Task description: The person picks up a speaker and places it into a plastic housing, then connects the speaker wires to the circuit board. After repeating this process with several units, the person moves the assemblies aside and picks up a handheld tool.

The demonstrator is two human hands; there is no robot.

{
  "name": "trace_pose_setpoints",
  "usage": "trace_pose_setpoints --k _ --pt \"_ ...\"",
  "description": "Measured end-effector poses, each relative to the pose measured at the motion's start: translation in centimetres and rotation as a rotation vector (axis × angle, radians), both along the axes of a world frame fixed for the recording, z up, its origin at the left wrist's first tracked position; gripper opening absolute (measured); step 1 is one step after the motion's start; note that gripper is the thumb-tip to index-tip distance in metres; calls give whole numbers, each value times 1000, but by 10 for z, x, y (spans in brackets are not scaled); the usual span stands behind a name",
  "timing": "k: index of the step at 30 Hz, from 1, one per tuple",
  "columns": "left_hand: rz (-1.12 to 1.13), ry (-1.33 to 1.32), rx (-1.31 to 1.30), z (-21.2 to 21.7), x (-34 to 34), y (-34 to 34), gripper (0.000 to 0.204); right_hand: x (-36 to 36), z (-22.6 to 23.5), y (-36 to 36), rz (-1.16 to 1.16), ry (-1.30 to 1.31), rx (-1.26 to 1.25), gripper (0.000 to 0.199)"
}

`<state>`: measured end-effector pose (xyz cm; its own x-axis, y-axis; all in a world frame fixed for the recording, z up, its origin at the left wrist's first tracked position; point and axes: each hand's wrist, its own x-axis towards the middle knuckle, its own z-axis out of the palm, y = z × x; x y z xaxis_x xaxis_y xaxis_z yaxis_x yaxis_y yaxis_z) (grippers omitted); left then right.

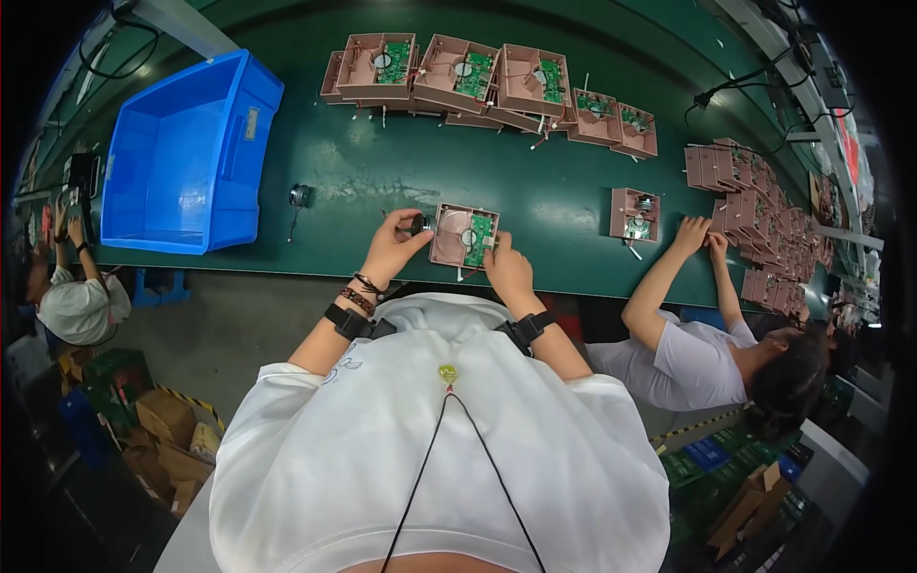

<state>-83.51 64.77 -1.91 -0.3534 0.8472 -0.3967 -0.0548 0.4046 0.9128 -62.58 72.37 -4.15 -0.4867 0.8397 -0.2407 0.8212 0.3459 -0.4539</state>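
Between the thumb and fingers of my left hand [390,244] is a small black round speaker [420,224], held at the left edge of an open pink plastic housing [445,250]. My right hand [509,272] grips the housing at its right side. A green circuit board [479,239] fills the housing's right part, and a round ring shape shows in its left part. Short wires with a white plug hang out at its near edge. Farther left on the table lies another black speaker [300,196] with a wire trailing toward me.
An empty blue bin [250,181] stands on the green table [382,158] at left. Several pink housings with boards [468,72] are stacked at the back; a single housing [634,215] sits to the right. A co-worker [697,353] works beside more stacked housings [755,210]. Another person [81,306] is far left.
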Motion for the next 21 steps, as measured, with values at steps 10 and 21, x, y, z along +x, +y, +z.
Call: trace_pose_setpoints --k 10,21 --pt "-188 153 85 35 6 5 49 -7 48 10 5 8 284 40" --pt "-405 -48 249 31 2 11 52 -32 72 -3 218 611 -49 50"
